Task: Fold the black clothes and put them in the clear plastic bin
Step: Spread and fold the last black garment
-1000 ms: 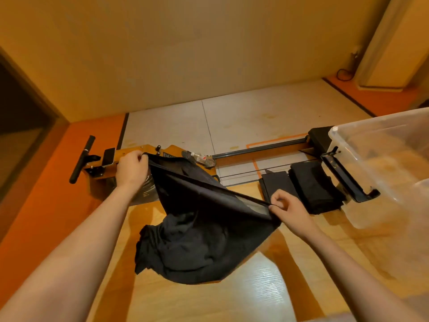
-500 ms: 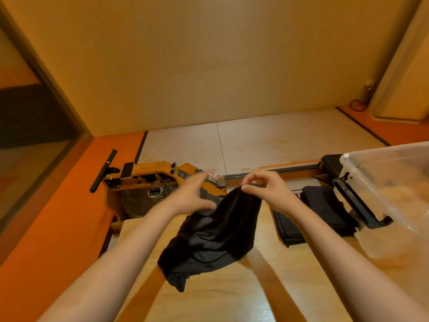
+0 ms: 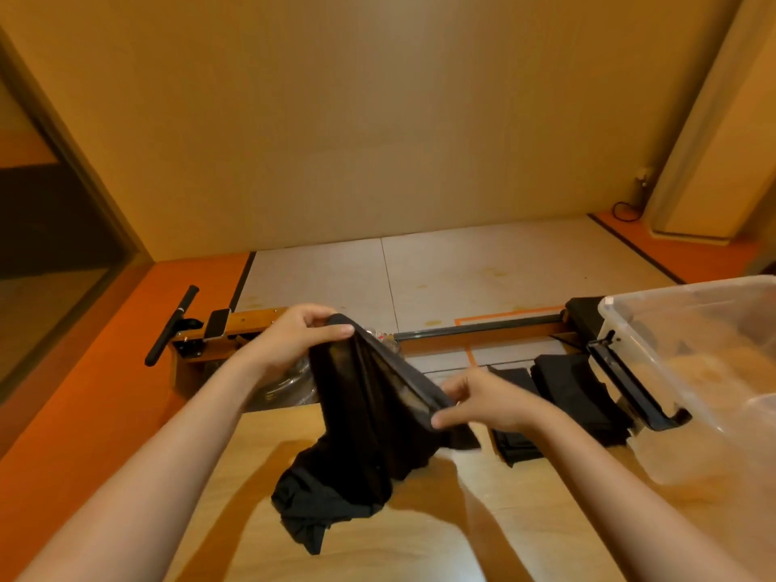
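Observation:
A black garment (image 3: 357, 430) hangs above the wooden table (image 3: 420, 531), its lower end bunched on the tabletop. My left hand (image 3: 294, 336) grips its upper edge at the far left. Lower and to the right, my right hand (image 3: 483, 403) pinches the same edge. Two folded black clothes (image 3: 567, 396) lie on the table just right of my right hand. The clear plastic bin (image 3: 688, 371) stands at the right edge of the table, with its inside partly in view.
Beyond the table's far edge an orange rowing machine (image 3: 235, 329) with a black handle and a long rail lies on the floor. A black bracket (image 3: 630, 388) sits against the bin's left side. The wall is behind.
My hands came together at the garment's top edge half a second ago and have since spread apart again, the right hand dropping lower along the edge. The camera tilted up.

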